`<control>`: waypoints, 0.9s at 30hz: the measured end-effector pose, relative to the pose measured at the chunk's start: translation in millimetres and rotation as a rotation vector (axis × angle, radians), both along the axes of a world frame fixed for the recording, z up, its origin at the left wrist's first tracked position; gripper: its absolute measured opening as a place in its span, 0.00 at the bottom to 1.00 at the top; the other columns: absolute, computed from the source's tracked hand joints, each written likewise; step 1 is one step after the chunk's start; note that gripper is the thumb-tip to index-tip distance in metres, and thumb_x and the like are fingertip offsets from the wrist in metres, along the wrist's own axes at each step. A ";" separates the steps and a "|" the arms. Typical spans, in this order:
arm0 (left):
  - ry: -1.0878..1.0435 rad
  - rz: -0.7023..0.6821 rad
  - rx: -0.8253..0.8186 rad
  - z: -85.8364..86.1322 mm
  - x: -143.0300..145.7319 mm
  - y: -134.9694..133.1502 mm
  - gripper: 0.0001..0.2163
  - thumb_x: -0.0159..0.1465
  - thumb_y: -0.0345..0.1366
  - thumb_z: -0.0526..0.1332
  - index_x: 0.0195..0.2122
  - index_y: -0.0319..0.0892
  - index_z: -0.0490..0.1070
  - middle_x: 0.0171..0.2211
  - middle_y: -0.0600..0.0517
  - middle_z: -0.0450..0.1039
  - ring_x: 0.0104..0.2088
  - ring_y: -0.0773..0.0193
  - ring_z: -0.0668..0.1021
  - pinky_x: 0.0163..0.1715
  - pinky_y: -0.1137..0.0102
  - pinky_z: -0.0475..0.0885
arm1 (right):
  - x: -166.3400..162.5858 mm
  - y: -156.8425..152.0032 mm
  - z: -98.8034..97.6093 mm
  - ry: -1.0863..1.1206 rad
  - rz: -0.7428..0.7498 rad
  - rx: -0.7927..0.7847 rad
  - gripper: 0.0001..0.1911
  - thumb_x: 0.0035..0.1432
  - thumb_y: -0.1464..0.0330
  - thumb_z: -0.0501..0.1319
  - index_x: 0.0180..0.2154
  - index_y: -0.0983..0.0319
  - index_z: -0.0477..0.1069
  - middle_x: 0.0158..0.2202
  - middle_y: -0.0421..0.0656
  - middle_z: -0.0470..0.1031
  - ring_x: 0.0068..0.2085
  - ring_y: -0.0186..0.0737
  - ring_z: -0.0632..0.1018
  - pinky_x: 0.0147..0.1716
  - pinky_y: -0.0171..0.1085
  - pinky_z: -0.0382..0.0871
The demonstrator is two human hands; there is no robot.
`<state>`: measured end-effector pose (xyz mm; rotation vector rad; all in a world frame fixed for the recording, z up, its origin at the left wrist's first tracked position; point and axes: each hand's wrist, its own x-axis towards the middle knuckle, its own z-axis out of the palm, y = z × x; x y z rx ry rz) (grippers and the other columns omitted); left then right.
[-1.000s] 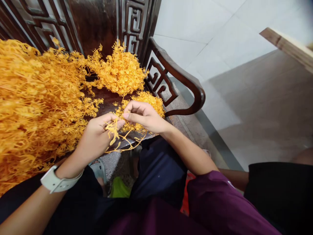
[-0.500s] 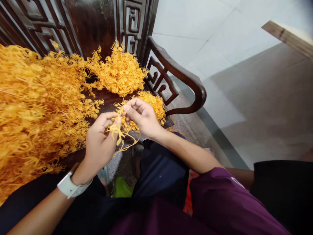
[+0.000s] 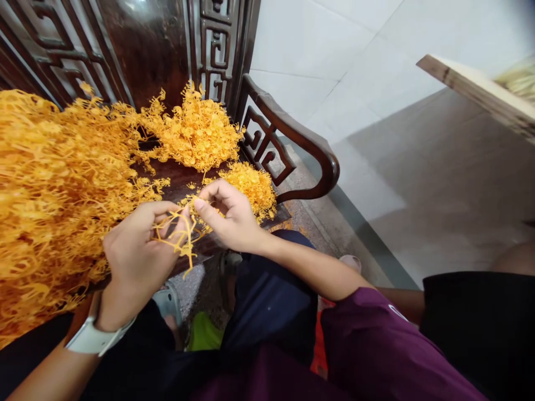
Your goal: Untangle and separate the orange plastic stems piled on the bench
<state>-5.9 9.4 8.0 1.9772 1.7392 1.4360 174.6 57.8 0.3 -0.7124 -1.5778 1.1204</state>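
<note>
A few orange stems [image 3: 190, 245] are held by the left hand [image 3: 142, 245], whose thumb and fingers are almost closed around them; the loose ends are let down below the fingers, past the front edge of the bench seat [image 3: 163, 170]. The right hand [image 3: 229, 217] is brought close to the upper end of these stems. Its fingers are curled and its thumb is set near the forefinger, but whether anything is gripped there cannot be told, because the tips are blurred. Only a narrow gap is left between the two hands.

On the left, the seat is covered by a large orange pile [image 3: 54, 211], the edge of which is reached nearly by the left hand, so little room is given on that side. A middle pile [image 3: 204, 133] is placed against the backrest [image 3: 146, 50], and a small pile [image 3: 251, 186] is seen just behind the right hand, near the seat's right edge. Between the piles, a strip of dark wood is shown. This end is bounded by a curved armrest [image 3: 311, 145]; beyond it, wide room is offered above pale tiles, as far as a wooden board [image 3: 480, 92].
</note>
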 end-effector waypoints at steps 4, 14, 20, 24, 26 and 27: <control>0.127 -0.095 0.039 4.8 -4.7 -0.5 0.04 0.67 0.34 0.71 0.43 0.44 0.83 0.39 0.50 0.88 0.37 0.60 0.87 0.40 0.69 0.76 | -0.3 1.7 7.7 0.143 0.096 -0.285 0.17 0.64 0.59 0.74 0.35 0.60 0.69 0.29 0.34 0.71 0.28 0.29 0.70 0.29 0.34 0.65; 0.112 -0.307 0.098 9.0 -13.8 -1.5 0.08 0.66 0.32 0.72 0.47 0.44 0.83 0.37 0.50 0.86 0.32 0.62 0.82 0.37 0.70 0.73 | 7.8 4.0 15.6 0.165 0.233 -0.466 0.18 0.61 0.59 0.75 0.37 0.61 0.70 0.32 0.35 0.74 0.30 0.29 0.74 0.32 0.32 0.71; 0.091 -0.251 -0.036 10.9 -6.8 2.7 0.08 0.71 0.35 0.66 0.46 0.43 0.86 0.37 0.49 0.88 0.33 0.62 0.86 0.38 0.72 0.76 | 8.5 2.5 16.4 0.077 0.268 -0.434 0.20 0.63 0.54 0.74 0.40 0.60 0.71 0.35 0.38 0.76 0.34 0.32 0.74 0.35 0.34 0.70; -0.002 -0.240 -0.169 9.1 -9.6 0.3 0.08 0.68 0.39 0.70 0.44 0.46 0.87 0.25 0.56 0.82 0.23 0.66 0.78 0.28 0.73 0.71 | 12.2 7.6 13.5 0.049 0.290 -0.320 0.21 0.63 0.53 0.75 0.39 0.61 0.73 0.34 0.38 0.74 0.34 0.33 0.71 0.36 0.35 0.67; -0.086 -0.247 -0.268 12.4 -10.2 -2.1 0.07 0.66 0.41 0.73 0.43 0.47 0.87 0.25 0.57 0.82 0.21 0.68 0.77 0.24 0.75 0.68 | 15.9 12.6 10.9 0.042 0.383 -0.344 0.21 0.63 0.54 0.75 0.39 0.62 0.72 0.32 0.37 0.71 0.33 0.32 0.70 0.35 0.34 0.66; -0.127 -0.258 -0.320 15.3 -10.2 -3.2 0.07 0.66 0.42 0.73 0.41 0.47 0.87 0.25 0.57 0.82 0.21 0.67 0.77 0.22 0.75 0.68 | 17.9 15.1 9.6 0.039 0.453 -0.370 0.21 0.63 0.54 0.76 0.39 0.62 0.72 0.32 0.36 0.70 0.32 0.32 0.71 0.34 0.34 0.66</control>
